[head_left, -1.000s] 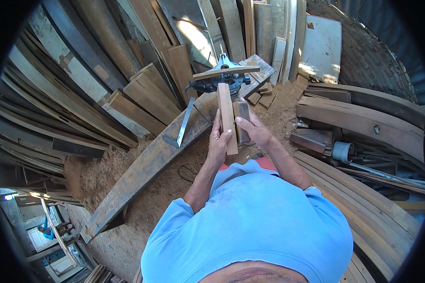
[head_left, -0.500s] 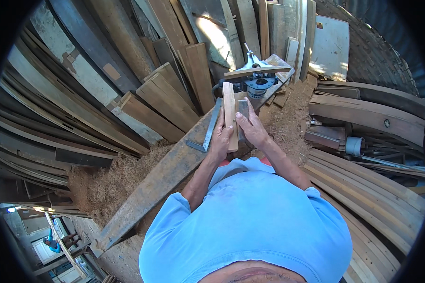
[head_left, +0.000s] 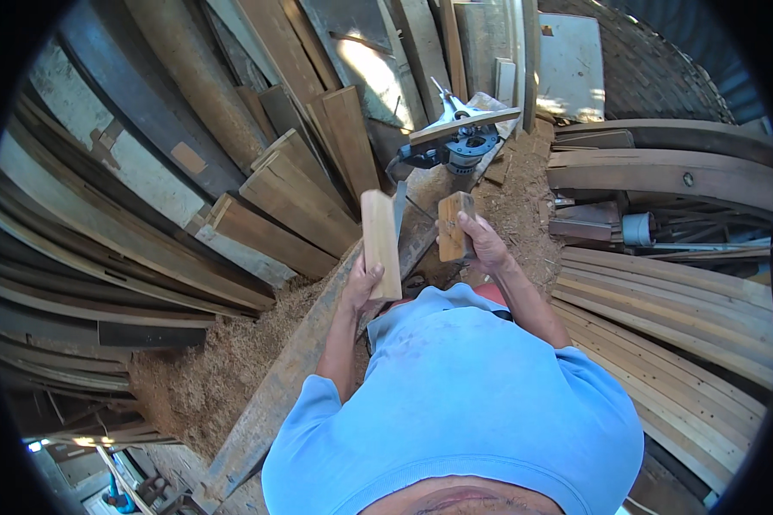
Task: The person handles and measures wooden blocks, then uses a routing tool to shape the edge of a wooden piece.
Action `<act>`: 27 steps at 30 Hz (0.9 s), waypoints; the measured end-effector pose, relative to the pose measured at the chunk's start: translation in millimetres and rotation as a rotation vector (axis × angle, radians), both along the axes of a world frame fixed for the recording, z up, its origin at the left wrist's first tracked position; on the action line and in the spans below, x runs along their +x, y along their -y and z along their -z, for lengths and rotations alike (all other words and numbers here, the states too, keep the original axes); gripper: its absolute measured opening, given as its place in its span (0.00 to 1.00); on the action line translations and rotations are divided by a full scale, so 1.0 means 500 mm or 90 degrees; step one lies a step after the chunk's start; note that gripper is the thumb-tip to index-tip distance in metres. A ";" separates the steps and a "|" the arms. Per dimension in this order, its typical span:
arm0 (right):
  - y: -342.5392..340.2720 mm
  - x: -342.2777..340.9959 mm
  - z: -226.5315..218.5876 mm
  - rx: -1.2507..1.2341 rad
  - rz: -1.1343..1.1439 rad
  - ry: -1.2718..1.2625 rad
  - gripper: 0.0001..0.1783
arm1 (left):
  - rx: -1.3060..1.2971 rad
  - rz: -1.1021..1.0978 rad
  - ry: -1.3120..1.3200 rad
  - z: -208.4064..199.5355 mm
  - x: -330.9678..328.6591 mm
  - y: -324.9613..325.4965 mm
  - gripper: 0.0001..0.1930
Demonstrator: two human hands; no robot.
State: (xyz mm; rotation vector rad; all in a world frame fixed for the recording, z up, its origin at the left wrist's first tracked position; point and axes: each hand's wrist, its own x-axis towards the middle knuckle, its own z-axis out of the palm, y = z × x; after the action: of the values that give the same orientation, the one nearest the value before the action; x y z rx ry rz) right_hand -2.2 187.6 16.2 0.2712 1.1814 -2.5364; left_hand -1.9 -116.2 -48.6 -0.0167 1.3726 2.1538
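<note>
My left hand (head_left: 363, 283) is closed on a pale, short wooden board (head_left: 381, 245), held tilted with its broad face showing. In my right hand (head_left: 488, 244) is a smaller wooden block (head_left: 453, 227), darker and orange-brown, with the thumb on its upper end. A gap separates the two pieces. Behind the pale board, part of a metal square (head_left: 399, 204) shows; the board hides the rest. Under both hands runs a long, worn workbench plank (head_left: 305, 343).
Beyond my hands stands a power tool (head_left: 471, 148) with a wooden strip (head_left: 464, 125) across it. Boards (head_left: 296, 197) lean at the left and back. Sawdust (head_left: 223, 373) lies beside the plank. Stacked timber (head_left: 661, 318) fills the right side. Another person (head_left: 118, 496) is at the lower left.
My hands have moved apart: the pale board went left and nearer, and the block in my right hand turned so its broad face shows. The view has shifted slightly.
</note>
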 end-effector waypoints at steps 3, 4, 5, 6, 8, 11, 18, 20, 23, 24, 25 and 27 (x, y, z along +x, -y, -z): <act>-0.023 0.024 0.009 -0.036 0.040 0.069 0.28 | -0.217 0.060 -0.026 0.040 0.008 0.036 0.50; -0.031 0.032 0.021 -0.049 0.055 0.084 0.28 | -0.314 0.059 -0.118 0.045 0.009 0.037 0.51; -0.038 0.036 0.034 -0.063 0.069 0.099 0.27 | -0.410 0.057 -0.211 0.050 0.009 0.038 0.51; -0.043 0.041 0.048 -0.069 0.078 0.109 0.26 | -0.499 0.075 -0.235 0.054 0.010 0.045 0.54; -0.052 0.048 0.078 -0.081 0.096 0.128 0.23 | -0.679 0.172 -0.302 0.064 0.013 0.050 0.55; -0.062 0.054 0.112 -0.047 0.130 0.156 0.23 | -0.760 0.249 -0.346 0.067 0.012 0.038 0.56; -0.084 0.082 0.112 -0.031 0.193 0.159 0.21 | -0.850 0.142 -0.348 0.114 0.065 0.054 0.53; -0.082 0.089 0.100 -0.048 0.215 0.151 0.19 | -0.931 0.106 -0.315 0.132 0.091 0.086 0.53; -0.090 0.099 0.133 -0.088 0.279 0.150 0.19 | -1.015 0.071 -0.313 0.205 0.150 0.160 0.56; -0.093 0.097 0.139 -0.094 0.289 0.150 0.19 | -1.051 0.087 -0.228 0.246 0.173 0.180 0.58; -0.094 0.100 0.144 -0.099 0.302 0.152 0.18 | -1.085 0.106 -0.142 0.273 0.193 0.196 0.59; -0.101 0.110 0.173 -0.104 0.319 0.150 0.18 | -1.073 0.124 -0.134 0.263 0.221 0.198 0.58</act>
State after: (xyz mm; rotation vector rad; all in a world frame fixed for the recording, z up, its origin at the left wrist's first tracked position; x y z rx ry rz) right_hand 52.6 238.1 -70.2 0.8951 0.8936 -2.8907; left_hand 108.6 -215.1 -180.1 -0.2807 2.6887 0.3416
